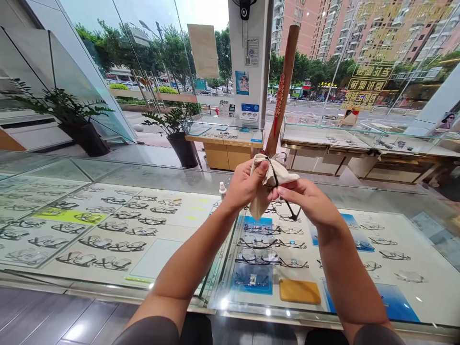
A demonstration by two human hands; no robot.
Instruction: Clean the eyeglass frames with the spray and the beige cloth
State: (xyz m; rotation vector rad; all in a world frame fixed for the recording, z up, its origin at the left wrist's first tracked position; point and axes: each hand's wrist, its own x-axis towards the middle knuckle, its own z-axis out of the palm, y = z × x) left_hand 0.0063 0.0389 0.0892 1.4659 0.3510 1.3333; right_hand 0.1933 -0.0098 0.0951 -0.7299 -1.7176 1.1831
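Above the glass counter, a pale cloth [259, 203] is bunched between my two hands, folded around part of a dark-framed pair of glasses [273, 173]. My left hand [247, 184] grips the cloth, its thumb pressed on top near the frame. My right hand [305, 197] pinches the cloth and the lower edge of the frame with thumb and fingertips. A dark temple arm [293, 211] hangs below the right fingers. The cloth hides much of the lenses.
Below lies a glass display counter [230, 249] with rows of glasses and a yellow-brown block [300, 291]. A small white spray bottle [222, 190] stands just left of my hands. Beyond are a wooden post [285, 86], potted plants [181, 143] and another display case [230, 155].
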